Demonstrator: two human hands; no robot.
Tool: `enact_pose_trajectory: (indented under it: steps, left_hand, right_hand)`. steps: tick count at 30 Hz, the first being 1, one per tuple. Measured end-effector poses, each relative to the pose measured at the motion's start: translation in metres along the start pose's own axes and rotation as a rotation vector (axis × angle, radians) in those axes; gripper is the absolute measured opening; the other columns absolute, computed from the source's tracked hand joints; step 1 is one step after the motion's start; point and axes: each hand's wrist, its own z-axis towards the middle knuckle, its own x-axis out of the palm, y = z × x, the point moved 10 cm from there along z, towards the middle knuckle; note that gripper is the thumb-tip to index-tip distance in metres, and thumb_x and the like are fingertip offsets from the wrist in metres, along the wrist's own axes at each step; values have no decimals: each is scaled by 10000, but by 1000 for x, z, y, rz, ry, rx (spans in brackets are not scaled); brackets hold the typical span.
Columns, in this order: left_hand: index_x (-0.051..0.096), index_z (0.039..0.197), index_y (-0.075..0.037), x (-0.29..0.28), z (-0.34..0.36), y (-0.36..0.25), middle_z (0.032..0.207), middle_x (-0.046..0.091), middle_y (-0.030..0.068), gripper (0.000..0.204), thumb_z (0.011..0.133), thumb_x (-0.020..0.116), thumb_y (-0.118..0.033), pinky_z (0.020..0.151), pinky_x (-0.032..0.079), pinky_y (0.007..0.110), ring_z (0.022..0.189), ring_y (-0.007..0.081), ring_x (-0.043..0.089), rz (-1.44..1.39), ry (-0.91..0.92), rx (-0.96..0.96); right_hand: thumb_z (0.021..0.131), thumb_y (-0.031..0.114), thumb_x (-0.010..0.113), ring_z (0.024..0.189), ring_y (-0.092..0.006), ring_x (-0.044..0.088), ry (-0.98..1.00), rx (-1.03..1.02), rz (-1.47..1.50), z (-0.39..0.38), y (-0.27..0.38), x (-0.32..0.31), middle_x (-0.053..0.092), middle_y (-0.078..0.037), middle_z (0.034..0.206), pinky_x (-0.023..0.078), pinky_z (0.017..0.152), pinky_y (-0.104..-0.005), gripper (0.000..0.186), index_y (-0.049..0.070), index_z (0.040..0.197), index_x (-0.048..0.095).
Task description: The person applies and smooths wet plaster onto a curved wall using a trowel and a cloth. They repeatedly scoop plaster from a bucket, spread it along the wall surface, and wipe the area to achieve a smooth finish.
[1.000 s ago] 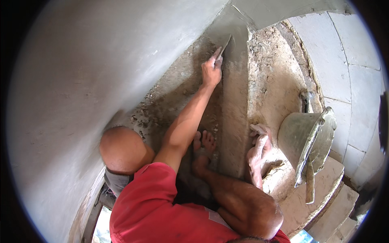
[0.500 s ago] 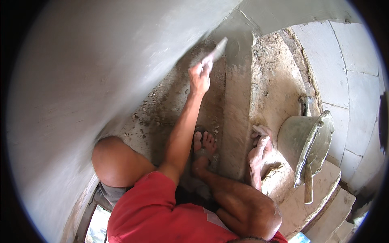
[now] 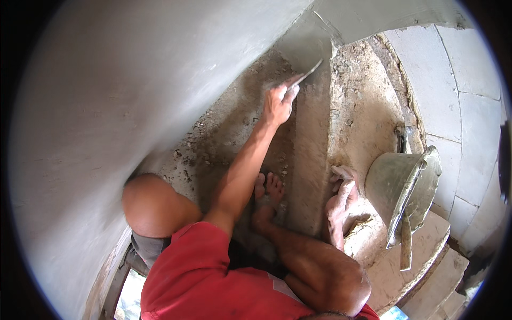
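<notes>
The left hand [image 3: 277, 105] has its grip closed on a thin trowel [image 3: 310, 72], seen nearly edge-on at the damp grey plaster [image 3: 304, 41]; too steep an angle could gouge it. The right hand [image 3: 342, 198] curls — around what, I cannot tell. The tilted bucket [image 3: 391, 169], if knocked, might topple onto the steps [image 3: 430, 241].

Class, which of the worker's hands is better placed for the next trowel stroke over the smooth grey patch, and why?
Probably the left hand: it grips the trowel right by the grey patch. The right hand shows no tool and sits farther off, near the bucket.
</notes>
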Motion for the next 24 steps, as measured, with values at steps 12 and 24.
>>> enact_pose_trajectory:
  steps: [12,24]
  left_hand:
    - [770,1364,-106,-47,17,20,854,777,97,310,1128,628,-249,635,535,358,726,137,706,34,-359,47]
    - [751,1384,-92,10,-5,37,1045,820,188,330,1096,642,-206,743,570,341,854,136,739,72,-134,-129]
  right_hand:
    - [1190,430,428,802,-133,559,-6,-8,3,-2,-2,-1,702,-120,1110,408,708,-278,589,-34,1110,783]
    - [1183,425,457,811,-175,612,-16,-19,11,1,2,-1,713,-140,1033,480,742,-324,577,-30,1104,804]
